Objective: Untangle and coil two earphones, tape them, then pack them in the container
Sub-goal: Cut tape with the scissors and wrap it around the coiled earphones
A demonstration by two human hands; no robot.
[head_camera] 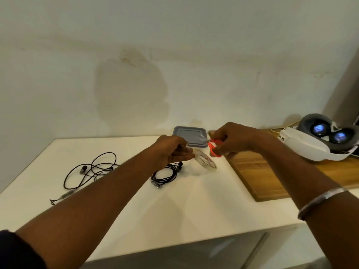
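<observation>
My right hand [234, 140] grips red-handled scissors [213, 146], blades pointing left toward my left hand [172, 150]. My left hand is held above the table with curled fingers that seem to pinch a strip of clear tape; the strip itself is barely visible. The clear tape roll [205, 160] hangs tilted just below both hands. A coiled black earphone [165, 174] lies on the white table under my left hand. A second black earphone [91, 171] lies loose and uncoiled at the left. The grey lidded container [189, 136] sits by the wall behind my hands.
The white table [174, 200] meets the wall at the back and drops off at the front edge. A wooden surface [262, 171] adjoins on the right, carrying a white VR headset [318, 138].
</observation>
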